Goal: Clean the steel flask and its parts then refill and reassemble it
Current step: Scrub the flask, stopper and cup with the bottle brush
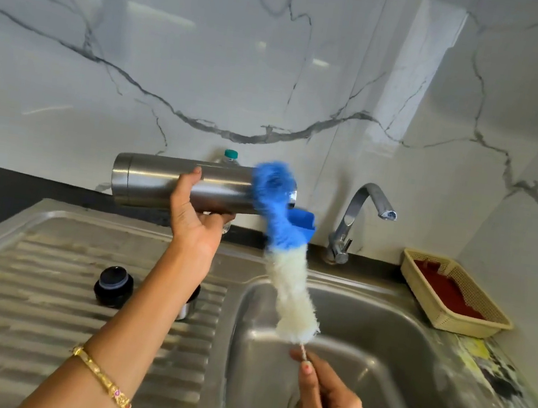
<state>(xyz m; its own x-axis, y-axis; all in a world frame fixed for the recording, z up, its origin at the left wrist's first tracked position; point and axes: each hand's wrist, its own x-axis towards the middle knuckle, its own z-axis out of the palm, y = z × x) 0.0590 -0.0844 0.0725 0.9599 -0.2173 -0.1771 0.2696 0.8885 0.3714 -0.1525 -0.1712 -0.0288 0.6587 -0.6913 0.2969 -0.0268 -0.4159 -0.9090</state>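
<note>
While the left hand [194, 217] grips the steel flask [180, 184] sideways above the sink [364, 324], the right hand [329, 406] pinches a bottle brush [282, 257] at its mouth. Scrubbing seems underway; the black cap [113, 285] waits on the ribbed drainboard [39, 303]; rinsing, refilling and reassembly remain. Marble-veined walls [212, 57] surround the tap [359, 216].

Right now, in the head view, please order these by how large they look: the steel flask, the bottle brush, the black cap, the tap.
1. Bottle brush, longest; blurred.
2. Steel flask, close to it.
3. Tap.
4. Black cap, smallest.
</note>
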